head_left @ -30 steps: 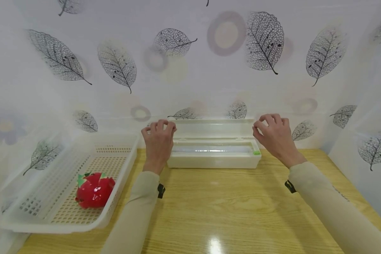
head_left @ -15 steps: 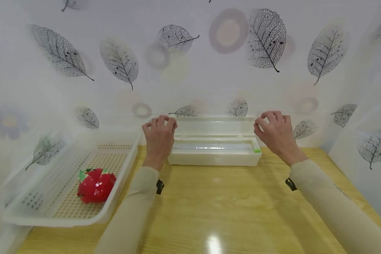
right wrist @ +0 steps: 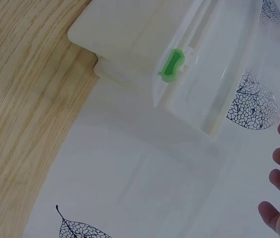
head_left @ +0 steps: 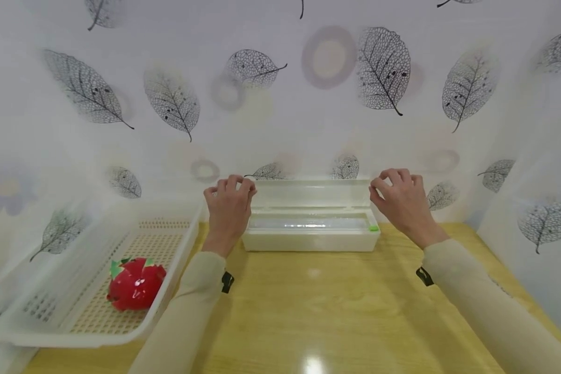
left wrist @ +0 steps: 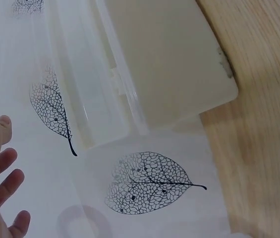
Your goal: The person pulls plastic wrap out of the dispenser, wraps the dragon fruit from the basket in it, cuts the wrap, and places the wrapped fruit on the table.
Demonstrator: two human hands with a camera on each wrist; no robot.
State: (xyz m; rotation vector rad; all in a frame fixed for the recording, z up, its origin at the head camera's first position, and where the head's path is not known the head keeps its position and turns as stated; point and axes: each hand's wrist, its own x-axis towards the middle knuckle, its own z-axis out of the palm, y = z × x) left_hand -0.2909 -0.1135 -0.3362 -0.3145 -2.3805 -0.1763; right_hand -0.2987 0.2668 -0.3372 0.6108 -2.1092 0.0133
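Note:
A white cling film box (head_left: pixel 310 241) stands at the back of the table with its lid (head_left: pixel 313 193) raised. Its shiny film roll (head_left: pixel 308 223) lies inside, and a green slide cutter (right wrist: pixel 173 65) sits at the right end. My left hand (head_left: pixel 229 213) is raised by the lid's left end, thumb and index finger pinched together. Mirroring it, my right hand (head_left: pixel 402 202) pinches at the right end. Both appear to hold the edge of clear film, which is almost invisible between them. Both wrist views show the other fingers loosely bent, apart from the lid.
On the left stands a white plastic basket (head_left: pixel 168 311) with a shiny red fruit with green tips (head_left: pixel 136 284) in it. Leaf-patterned white sheeting (head_left: pixel 280 130) hangs close behind the box and along the sides. The wooden tabletop (head_left: pixel 308 306) extends in front.
The head view has shifted slightly. Both hands keep nearly the same pinching pose and place beside the lid; box, basket and fruit stay put.

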